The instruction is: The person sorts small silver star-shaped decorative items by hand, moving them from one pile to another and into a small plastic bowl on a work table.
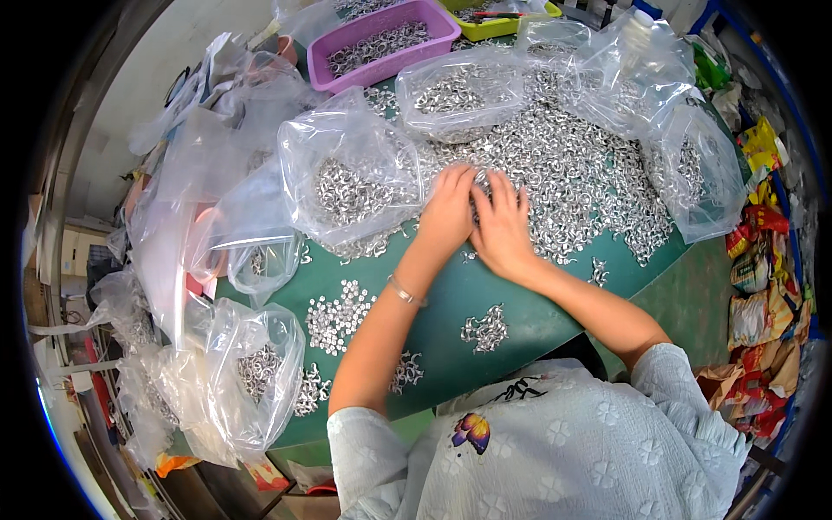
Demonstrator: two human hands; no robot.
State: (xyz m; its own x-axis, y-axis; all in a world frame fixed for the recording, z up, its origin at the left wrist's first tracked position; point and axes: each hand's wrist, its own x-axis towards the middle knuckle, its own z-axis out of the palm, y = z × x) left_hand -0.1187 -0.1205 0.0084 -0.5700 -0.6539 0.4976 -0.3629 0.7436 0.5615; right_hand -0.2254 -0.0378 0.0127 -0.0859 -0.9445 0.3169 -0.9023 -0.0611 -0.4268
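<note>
My left hand (451,206) and my right hand (501,227) meet at the near edge of a wide pile of small, curved, shiny silver metal pieces (572,173). The left fingers reach down into the pieces, bent and slightly blurred, so their tips do not show clearly. On the right hand the fingers lie spread over the pieces, with gaps between them. A few metal pieces show between the two hands; whether either hand grips any is hidden. Beside my left hand lies a clear plastic bag (303,165) with more of these pieces inside.
Small heaps of pieces (485,329) and rounder silver bits (334,322) lie on the green tabletop (433,347). A purple bin (451,30) and a yellow-green tray (498,30) stand at the back. Clear bags (286,347) crowd the left; colourful packaging (758,251) lines the right.
</note>
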